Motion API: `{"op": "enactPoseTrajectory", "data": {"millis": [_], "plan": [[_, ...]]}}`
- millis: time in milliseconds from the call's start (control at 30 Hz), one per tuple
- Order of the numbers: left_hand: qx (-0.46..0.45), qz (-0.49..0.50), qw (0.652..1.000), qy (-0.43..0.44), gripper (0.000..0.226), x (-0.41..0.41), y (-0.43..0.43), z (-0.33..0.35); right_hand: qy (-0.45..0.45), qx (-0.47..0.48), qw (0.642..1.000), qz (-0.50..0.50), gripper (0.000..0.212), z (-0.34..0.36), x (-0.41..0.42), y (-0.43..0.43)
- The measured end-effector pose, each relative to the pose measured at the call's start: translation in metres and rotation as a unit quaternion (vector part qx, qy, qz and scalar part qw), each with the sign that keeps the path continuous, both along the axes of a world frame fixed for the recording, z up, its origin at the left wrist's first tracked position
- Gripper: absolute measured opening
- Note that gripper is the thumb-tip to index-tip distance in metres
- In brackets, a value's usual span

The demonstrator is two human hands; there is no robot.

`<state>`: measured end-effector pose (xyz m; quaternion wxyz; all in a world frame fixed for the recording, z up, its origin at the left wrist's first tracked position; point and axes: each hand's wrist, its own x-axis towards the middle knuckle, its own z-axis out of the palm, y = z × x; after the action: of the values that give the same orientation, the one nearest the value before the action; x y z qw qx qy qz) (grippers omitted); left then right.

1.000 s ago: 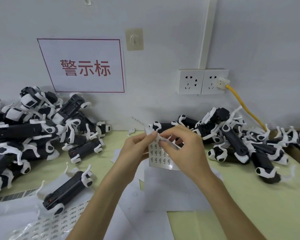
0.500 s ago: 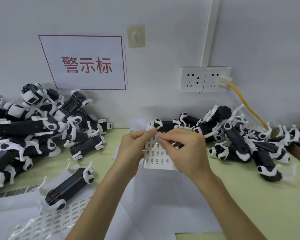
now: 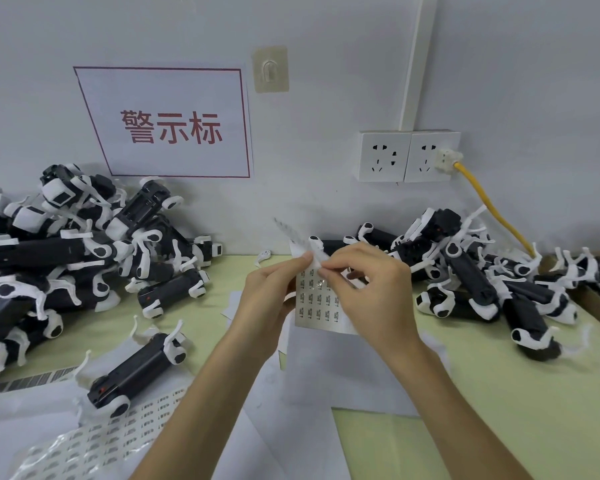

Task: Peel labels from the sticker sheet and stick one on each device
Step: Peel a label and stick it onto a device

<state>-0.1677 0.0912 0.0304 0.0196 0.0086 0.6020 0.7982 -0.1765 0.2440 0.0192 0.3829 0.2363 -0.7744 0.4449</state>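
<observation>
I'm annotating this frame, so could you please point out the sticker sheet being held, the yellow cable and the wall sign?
sticker sheet (image 3: 317,308): head view, printed lower half.
yellow cable (image 3: 492,209): head view, mid-length.
wall sign (image 3: 174,128): head view, central red character.

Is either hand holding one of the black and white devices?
No, the left hand and right hand both pinch only the small white sticker sheet.

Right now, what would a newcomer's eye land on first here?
Dead centre, the left hand and right hand pinch the top of a small sticker sheet. A left heap and a right heap of black-and-white devices flank them. On the wall behind hangs a white sign with red characters.
</observation>
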Motion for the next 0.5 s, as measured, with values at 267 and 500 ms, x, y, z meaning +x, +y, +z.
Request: {"op": "enactPoseTrajectory", "data": {"millis": [267, 500], "plan": [[0.011, 0.008, 1.0, -0.012, 0.02, -0.0003, -0.0002, 0.0014, 0.07, 0.012, 0.997, -0.025, 0.005, -0.0058, 0.0005, 0.0002], [0.02, -0.001, 0.999, -0.027, 0.026, -0.0027, -0.0018, -0.0003, 0.084, 0.048, 0.995, -0.019, 0.004, -0.0041, -0.0008, 0.0018]]}}
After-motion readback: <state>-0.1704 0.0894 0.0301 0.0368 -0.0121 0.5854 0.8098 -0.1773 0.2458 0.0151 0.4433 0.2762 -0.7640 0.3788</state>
